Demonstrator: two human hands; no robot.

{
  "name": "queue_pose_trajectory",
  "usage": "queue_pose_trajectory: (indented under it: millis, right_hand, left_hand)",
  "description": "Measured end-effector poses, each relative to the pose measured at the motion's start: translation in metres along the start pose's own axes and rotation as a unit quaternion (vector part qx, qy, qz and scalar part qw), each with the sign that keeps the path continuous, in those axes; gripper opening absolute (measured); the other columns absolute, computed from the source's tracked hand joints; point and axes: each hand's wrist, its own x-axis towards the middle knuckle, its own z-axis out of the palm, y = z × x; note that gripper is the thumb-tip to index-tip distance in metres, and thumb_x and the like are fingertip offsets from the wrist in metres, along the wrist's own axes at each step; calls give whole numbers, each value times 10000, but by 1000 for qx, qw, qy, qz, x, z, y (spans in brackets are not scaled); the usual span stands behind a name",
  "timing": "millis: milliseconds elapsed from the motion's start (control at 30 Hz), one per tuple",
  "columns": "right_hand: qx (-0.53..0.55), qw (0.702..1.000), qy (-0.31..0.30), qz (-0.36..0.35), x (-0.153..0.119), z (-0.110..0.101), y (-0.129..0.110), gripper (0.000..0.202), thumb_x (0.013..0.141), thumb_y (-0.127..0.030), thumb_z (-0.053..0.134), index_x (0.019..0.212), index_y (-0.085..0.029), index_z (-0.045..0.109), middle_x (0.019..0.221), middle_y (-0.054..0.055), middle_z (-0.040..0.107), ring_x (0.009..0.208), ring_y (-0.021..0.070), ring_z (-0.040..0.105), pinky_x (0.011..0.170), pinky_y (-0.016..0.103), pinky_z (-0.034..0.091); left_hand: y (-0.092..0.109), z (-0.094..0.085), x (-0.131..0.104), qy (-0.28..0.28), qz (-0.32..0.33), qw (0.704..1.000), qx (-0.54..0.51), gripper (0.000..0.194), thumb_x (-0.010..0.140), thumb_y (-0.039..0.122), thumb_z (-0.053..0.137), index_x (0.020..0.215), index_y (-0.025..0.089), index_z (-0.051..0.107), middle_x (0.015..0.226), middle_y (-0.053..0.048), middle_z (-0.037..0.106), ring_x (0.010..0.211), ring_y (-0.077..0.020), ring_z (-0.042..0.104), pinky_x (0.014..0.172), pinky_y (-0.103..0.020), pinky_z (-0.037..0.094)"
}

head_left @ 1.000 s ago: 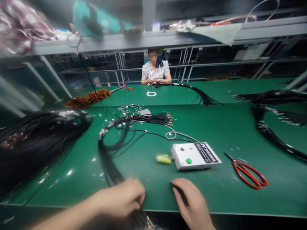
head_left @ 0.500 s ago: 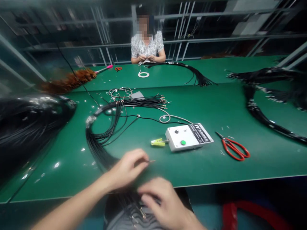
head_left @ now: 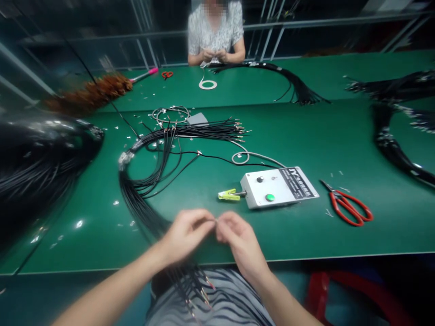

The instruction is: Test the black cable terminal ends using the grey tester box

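Near the table's front edge, my left hand (head_left: 185, 235) pinches the end of a thin wire, most of which its fingers hide. My right hand (head_left: 241, 240) is closed at that same wire end, its fingertips meeting those of the left. Under my left wrist runs a bundle of black cables (head_left: 136, 194), curving from the table down over the edge. Their loose ends with copper-coloured tips (head_left: 205, 296) hang above my lap. Just beyond my hands stands a white control box (head_left: 268, 185) with a green button and a yellow-green clip-like piece (head_left: 229, 194) at its left end.
Red-handled scissors (head_left: 350, 206) lie right of the box. More black cable bundles lie at the left (head_left: 44, 154) and right (head_left: 390, 140). Across the table a person (head_left: 215, 36) works near a white tape ring (head_left: 208, 84). A brown duster (head_left: 91, 95) lies at the back left.
My right hand has moved up from the hanging cable ends to meet my left hand at the wire end. My left hand keeps its pinch. The camera view has tilted down slightly.
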Motion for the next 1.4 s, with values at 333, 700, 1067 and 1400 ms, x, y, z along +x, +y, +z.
queue_pose_trajectory:
  millis: [333, 700, 1067, 1400]
  right_hand:
    - [-15, 999, 24, -19, 1, -4, 0, 259, 849, -445, 676, 880, -188, 689, 719, 9, 661, 639, 122, 564, 605, 247, 400]
    - [-18, 999, 34, -11, 1, 0, 1, 230, 775, -388, 769, 823, -190, 663, 654, -28, 613, 583, 102, 533, 565, 229, 392]
    - [-35, 998, 41, -39, 1, -3, 5, 240, 856, -428, 679, 876, -189, 671, 698, -7, 647, 591, 107, 547, 569, 241, 389]
    - [0, 1000, 21, 4, 0, 2, 10, 224, 816, -380, 733, 801, -176, 641, 656, -36, 601, 561, 74, 492, 548, 210, 350]
  left_hand:
    - [-3, 3, 1, -9, -58, 998, -39, 230, 930, 309, 544, 842, 141, 674, 667, -1, 617, 615, -114, 539, 576, -207, 392]
    - [-5, 3, 1, -26, -61, 995, -67, 253, 938, 330, 539, 845, 135, 672, 645, 1, 597, 624, -123, 541, 612, -221, 410]
    - [-8, 4, -4, -25, -57, 997, -50, 276, 958, 323, 513, 809, 140, 655, 635, 14, 577, 618, -111, 512, 600, -208, 376]
    - [-12, 7, -10, -18, -75, 991, -114, 312, 978, 373, 489, 880, 129, 656, 652, 7, 581, 616, -104, 503, 614, -206, 384]
